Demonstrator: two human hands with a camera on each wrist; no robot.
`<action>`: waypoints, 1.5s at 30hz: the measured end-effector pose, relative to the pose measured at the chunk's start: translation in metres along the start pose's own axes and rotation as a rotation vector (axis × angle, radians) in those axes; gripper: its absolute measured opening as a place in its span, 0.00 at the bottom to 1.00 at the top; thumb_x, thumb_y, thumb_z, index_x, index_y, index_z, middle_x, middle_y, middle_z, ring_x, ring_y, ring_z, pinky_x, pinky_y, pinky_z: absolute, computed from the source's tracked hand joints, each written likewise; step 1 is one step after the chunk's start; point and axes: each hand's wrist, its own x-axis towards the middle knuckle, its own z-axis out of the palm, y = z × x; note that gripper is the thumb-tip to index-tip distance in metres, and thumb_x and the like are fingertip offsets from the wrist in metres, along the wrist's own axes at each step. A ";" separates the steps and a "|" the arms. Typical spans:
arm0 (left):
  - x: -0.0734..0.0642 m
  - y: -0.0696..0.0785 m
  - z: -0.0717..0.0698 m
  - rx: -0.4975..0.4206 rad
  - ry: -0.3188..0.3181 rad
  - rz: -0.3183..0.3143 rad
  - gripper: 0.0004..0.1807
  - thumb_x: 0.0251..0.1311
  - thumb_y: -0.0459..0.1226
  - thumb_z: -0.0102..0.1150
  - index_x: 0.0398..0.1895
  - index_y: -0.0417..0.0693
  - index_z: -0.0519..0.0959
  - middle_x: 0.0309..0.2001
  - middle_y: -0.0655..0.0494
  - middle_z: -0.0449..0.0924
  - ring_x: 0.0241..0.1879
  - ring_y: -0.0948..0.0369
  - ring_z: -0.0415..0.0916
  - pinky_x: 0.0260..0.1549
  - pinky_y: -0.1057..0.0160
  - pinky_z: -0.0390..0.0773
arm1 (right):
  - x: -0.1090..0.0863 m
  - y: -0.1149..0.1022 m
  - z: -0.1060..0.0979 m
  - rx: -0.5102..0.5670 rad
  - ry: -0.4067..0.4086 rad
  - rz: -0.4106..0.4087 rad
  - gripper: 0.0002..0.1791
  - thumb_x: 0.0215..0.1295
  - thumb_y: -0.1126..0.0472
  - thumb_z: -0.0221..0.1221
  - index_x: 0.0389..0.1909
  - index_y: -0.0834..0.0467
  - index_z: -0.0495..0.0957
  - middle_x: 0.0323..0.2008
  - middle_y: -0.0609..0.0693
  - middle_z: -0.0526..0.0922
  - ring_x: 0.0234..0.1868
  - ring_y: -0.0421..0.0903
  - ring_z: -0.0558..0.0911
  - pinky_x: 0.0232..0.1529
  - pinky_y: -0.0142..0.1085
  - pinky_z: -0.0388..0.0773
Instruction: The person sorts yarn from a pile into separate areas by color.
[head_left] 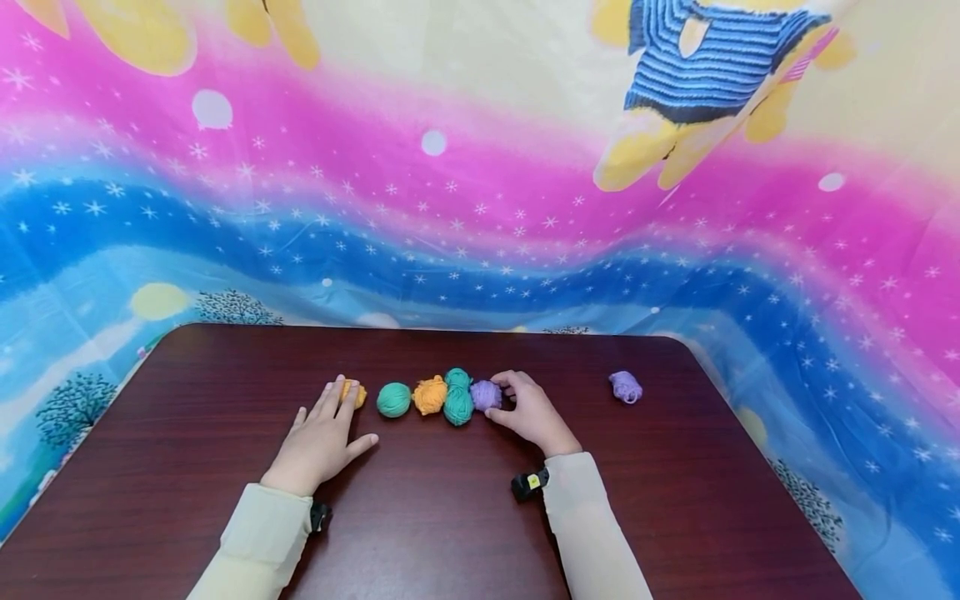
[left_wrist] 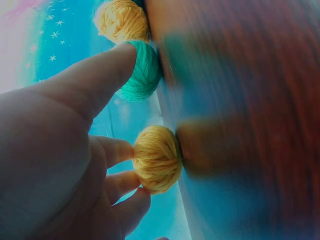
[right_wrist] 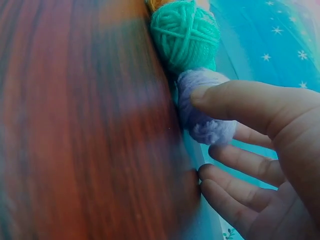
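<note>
My left hand lies with fingers extended, their tips touching a small yellow yarn ball at the left end of a row; its thumb points toward a green yarn ball. At the row's right end, my right hand pinches a purple yarn ball between thumb and fingers. That purple ball sits against a green yarn ball, which has another green ball behind it. An orange-yellow yarn ball touches the green pair on their left.
A second purple yarn ball lies apart on the right of the dark wooden table. Behind the table's far edge hangs a colourful printed cloth. Each wrist wears a small black camera.
</note>
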 end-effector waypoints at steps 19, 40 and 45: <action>0.002 0.001 -0.002 0.000 -0.006 0.001 0.49 0.68 0.53 0.62 0.79 0.33 0.53 0.78 0.30 0.45 0.77 0.36 0.45 0.66 0.28 0.55 | -0.001 -0.002 -0.004 -0.005 0.086 0.011 0.25 0.58 0.58 0.75 0.55 0.58 0.78 0.50 0.52 0.79 0.48 0.50 0.80 0.50 0.46 0.81; 0.001 -0.002 0.000 -0.013 -0.021 -0.011 0.49 0.68 0.52 0.62 0.79 0.33 0.52 0.79 0.30 0.43 0.77 0.36 0.43 0.67 0.28 0.52 | -0.012 0.029 -0.053 0.037 0.341 0.128 0.31 0.59 0.56 0.74 0.61 0.63 0.77 0.53 0.63 0.81 0.52 0.58 0.83 0.54 0.51 0.81; 0.001 -0.001 0.000 -0.010 -0.012 -0.007 0.48 0.68 0.52 0.62 0.79 0.33 0.52 0.78 0.30 0.44 0.77 0.36 0.44 0.67 0.28 0.53 | -0.016 0.037 -0.064 0.040 0.386 0.172 0.32 0.58 0.57 0.74 0.61 0.66 0.76 0.53 0.64 0.80 0.52 0.60 0.82 0.54 0.51 0.80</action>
